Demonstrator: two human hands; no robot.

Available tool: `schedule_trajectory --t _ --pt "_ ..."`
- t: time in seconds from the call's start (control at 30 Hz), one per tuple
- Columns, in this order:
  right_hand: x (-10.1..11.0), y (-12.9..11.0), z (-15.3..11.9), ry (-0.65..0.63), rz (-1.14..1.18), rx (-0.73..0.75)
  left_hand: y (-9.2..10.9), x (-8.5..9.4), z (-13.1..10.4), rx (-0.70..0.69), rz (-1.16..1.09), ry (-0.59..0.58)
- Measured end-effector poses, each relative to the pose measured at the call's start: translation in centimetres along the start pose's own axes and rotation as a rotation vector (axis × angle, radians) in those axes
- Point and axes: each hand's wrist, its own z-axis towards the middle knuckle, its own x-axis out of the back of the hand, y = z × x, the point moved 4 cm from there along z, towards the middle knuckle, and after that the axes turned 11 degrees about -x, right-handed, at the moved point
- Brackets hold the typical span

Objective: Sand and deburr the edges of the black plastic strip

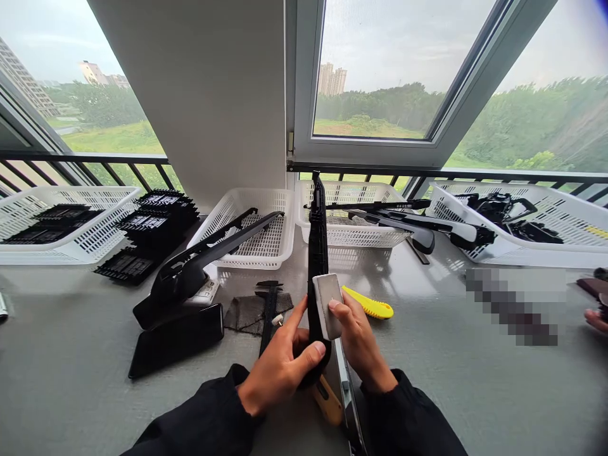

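Observation:
My left hand is closed around the lower end of a long black plastic part, which points away from me towards the baskets. In my right hand is a pale grey rectangular block, pinched between thumb and fingers and lying against the part's right side. Just right of it a yellow utility knife rests on the table. Below my hands lie a tan-handled tool and a long metal strip, both partly hidden. To the left are a black caliper and a dark cloth.
A black phone lies front left, beside more long black parts. White baskets line the window side, several with black parts. Stacked black grilles stand at left. Another person's hand shows at the right edge.

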Motion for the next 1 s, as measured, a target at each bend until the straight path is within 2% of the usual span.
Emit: schedule_trajectory --t 0.07,0.2,0.27,0.4,0.47,0.63,0.87,1.0 --pt "-0.1 0.0 0.0 -0.018 -0.010 0.006 0.0 0.1 0.0 -0.016 -0.003 0.014" --pt "-0.9 -0.2 -0.2 -0.163 -0.081 0.033 0.2 1.0 0.1 -0.070 0.024 0.151" --pt "-1.0 -0.3 -0.3 -0.160 -0.086 0.037 0.1 1.2 0.1 -0.076 0.030 0.176" --pt "-0.5 -0.4 -0.3 -0.024 -0.055 0.035 0.2 0.3 0.0 -0.043 0.029 0.035" --pt "-0.4 -0.3 -0.4 0.005 -0.050 0.033 0.4 0.1 0.1 -0.045 0.018 -0.013" --pt "-0.6 -0.1 -0.4 -0.096 -0.101 0.030 0.9 0.7 0.4 -0.080 0.032 0.063" --pt "0.5 -0.3 -0.1 0.095 -0.145 0.067 0.6 0.3 0.2 -0.059 0.044 0.006" --pt "0.9 -0.4 0.0 0.143 -0.136 0.058 0.6 -0.2 0.1 -0.079 0.048 -0.072"
